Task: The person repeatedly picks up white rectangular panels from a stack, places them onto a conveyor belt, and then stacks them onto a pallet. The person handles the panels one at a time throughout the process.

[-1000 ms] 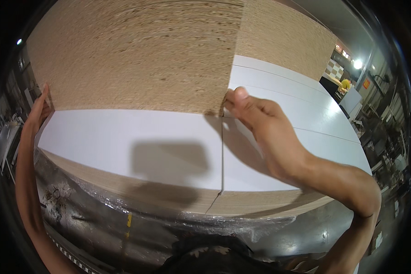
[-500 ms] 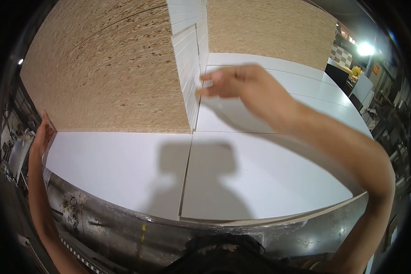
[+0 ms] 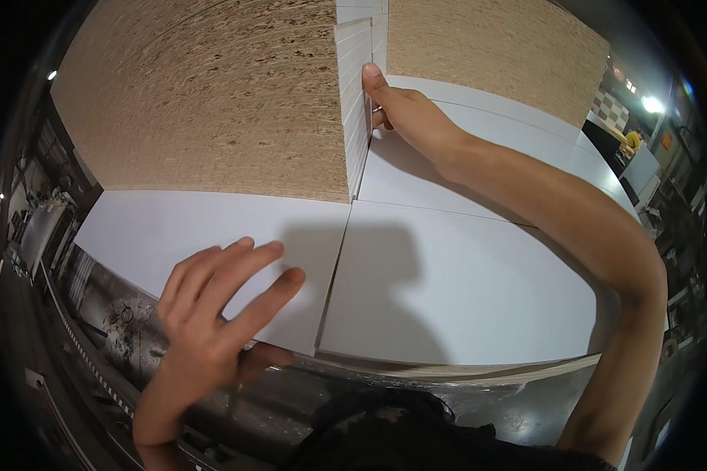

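Note:
A tall stack of boards [image 3: 212, 102] shows raw brown chipboard edges toward me and white edges [image 3: 357, 118] on its right side. My right hand [image 3: 416, 118] touches those white edges, its thumb pointing up along them. Some of its fingers are tucked behind the palm and hidden; it holds nothing I can see. Spread fingers mark my left hand [image 3: 216, 314], which hovers over the near edge of the left white panel [image 3: 157, 220]. Beside that panel lies the right white panel [image 3: 463, 290], a narrow gap between them.
Another chipboard stack [image 3: 495, 59] stands at the far right on the white boards. A metal surface [image 3: 518, 412] runs below the panels' near edge. At far right, a person in yellow [image 3: 633, 141] is partly visible near a lit lamp [image 3: 652, 104].
My left hand has left the stack's left side and come in over the near left panel. My right hand has moved farther back along the white edges. The view has shifted.

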{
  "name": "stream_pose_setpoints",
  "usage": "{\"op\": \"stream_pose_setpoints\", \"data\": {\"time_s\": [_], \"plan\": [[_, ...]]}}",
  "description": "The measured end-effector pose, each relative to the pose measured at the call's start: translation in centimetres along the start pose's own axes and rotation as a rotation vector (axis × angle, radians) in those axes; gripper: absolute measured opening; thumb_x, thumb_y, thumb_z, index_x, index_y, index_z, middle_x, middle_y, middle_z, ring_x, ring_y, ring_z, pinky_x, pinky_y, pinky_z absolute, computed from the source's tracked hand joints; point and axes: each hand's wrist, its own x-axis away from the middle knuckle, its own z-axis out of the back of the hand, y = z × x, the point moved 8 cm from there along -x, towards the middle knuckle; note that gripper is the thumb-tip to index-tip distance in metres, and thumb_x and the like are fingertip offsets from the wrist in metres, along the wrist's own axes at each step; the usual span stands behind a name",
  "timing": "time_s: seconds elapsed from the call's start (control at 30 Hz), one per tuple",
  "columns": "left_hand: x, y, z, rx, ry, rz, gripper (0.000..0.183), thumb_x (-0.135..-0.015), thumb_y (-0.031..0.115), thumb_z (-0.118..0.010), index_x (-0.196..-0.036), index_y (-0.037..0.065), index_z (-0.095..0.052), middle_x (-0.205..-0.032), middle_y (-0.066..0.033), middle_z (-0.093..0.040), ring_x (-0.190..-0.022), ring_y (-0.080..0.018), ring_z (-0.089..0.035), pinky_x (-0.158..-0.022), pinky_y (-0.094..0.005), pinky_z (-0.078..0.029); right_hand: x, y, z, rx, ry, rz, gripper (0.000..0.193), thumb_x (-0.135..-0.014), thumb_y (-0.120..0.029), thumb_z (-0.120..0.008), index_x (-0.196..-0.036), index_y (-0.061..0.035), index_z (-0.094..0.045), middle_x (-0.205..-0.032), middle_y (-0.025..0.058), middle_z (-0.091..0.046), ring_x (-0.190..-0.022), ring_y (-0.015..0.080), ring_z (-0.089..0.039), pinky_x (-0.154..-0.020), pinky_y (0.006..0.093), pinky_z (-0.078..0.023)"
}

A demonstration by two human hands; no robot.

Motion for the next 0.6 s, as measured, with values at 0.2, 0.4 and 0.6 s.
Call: {"op": "stream_pose_setpoints", "data": {"time_s": [0.2, 0.4, 0.6], "plan": [[-0.6, -0.2, -0.7, -0.001, 0.145, -0.027, 0.071, -0.098, 0.079, -0.042, -0.121, 0.023, -0.079, -0.120, -0.0073, -0.073, -0.103, -0.0283, -0.073, -0.087, -0.0466, -0.061, -0.8, 0.8, -0.3, -0.096, 0.028, 0.043, 0.119, -0.094, -0.090, -0.031, -0.141, 0.0169, -0.052, -0.149, 0.0358, -0.050, -0.148, 0.0433, -0.042, -0.125, 0.0529, -0.027], [-0.2, -0.3, -0.2, -0.022, 0.131, -0.010, 0.074, -0.092, 0.082, -0.048, -0.122, 0.021, -0.078, -0.120, -0.0093, -0.072, -0.106, -0.0310, -0.073, -0.088, -0.0478, -0.060, -0.9, 0.6, -0.2, -0.100, 0.080, 0.001, 0.107, -0.094, -0.091, -0.033, -0.128, 0.0067, -0.058, -0.129, 0.0227, -0.051, -0.127, 0.0338, -0.041, -0.113, 0.0459, -0.031], [-4.4, -3.6, 1.9, -0.004, 0.158, -0.008, 0.074, -0.093, 0.074, -0.056, -0.139, 0.017, -0.067, -0.151, -0.0150, -0.054, -0.136, -0.0419, -0.054, -0.111, -0.0569, -0.046, 0.0, 1.1, 0.4, -0.038, 0.011, 0.013, 0.094, -0.093, -0.092, -0.036, -0.113, -0.0033, -0.060, -0.108, 0.0101, -0.051, -0.107, 0.0240, -0.043, -0.101, 0.0375, -0.036]]}}
